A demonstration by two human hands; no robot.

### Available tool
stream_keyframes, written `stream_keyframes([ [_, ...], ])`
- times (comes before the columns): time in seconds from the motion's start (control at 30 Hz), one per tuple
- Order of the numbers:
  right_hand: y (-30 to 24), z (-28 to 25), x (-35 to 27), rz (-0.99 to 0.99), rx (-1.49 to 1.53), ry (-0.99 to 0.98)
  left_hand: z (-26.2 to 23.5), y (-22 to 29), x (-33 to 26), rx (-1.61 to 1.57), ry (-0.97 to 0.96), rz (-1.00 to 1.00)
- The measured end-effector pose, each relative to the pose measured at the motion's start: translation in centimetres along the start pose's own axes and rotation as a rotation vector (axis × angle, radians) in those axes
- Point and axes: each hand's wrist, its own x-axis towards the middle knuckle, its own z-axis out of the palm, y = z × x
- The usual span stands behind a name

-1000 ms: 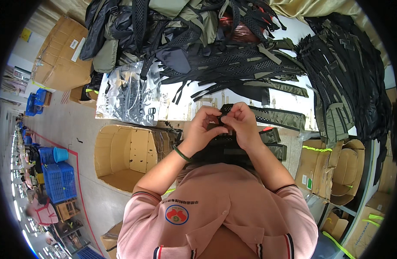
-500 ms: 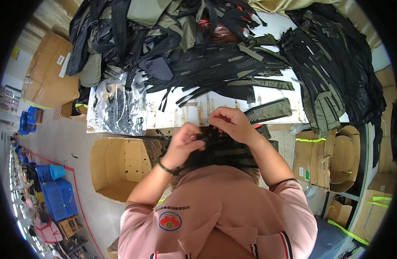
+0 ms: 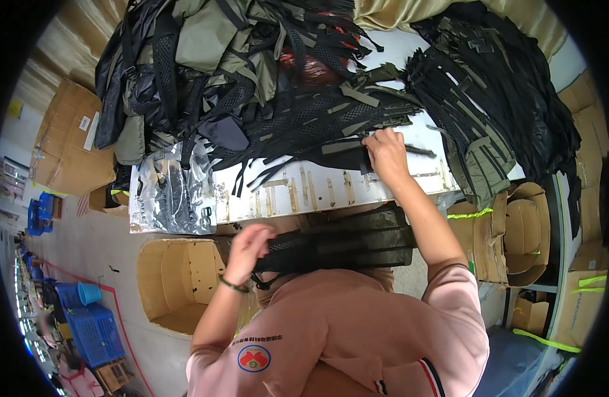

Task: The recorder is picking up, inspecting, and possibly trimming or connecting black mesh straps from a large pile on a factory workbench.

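My right hand [image 3: 387,155] reaches over the table's near side, its fingers closed on a black shoulder strap [image 3: 347,159] at the front of the strap pile. Across my lap lies a black and olive fabric piece [image 3: 357,238] with mesh at its left part. My left hand [image 3: 250,250] hovers at the left end of that piece, fingers loosely bent and apart, with nothing visible in them. Slight motion blurs its fingertips.
The white table [image 3: 278,198] carries a heap of black and olive bags [image 3: 205,40], another strap pile [image 3: 476,99], and a clear plastic bag [image 3: 175,192]. Open cardboard boxes [image 3: 179,278] stand below on both sides. Blue crates [image 3: 89,324] are on the floor far left.
My hands were together over the dark piece at my lap. The right has moved out to the straps on the table; the left has drawn down and leftward. More of the lap piece shows.
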Motion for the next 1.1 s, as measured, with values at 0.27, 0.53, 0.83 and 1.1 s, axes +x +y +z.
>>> stream_keyframes([
  [0.27, -5.4, -6.9, -3.5, -0.303, 0.316, -0.091, 5.6, 0.0, 9.5, -0.965, -0.231, -0.113],
  [0.53, 2.4, -2.9, -8.2, -0.219, 0.087, -0.164, 1.3, -1.7, 9.9, -0.897, 0.081, 0.031],
  [0.83, -11.5, -0.1, -0.9, -0.159, 0.654, -0.177, 2.1, -2.1, 7.7, -0.762, 0.158, 0.114],
  [1.1, -14.1, 8.2, -1.7, 0.008, 1.035, -0.487, -8.1, 0.9, 5.5, 0.842, 0.514, 0.427],
])
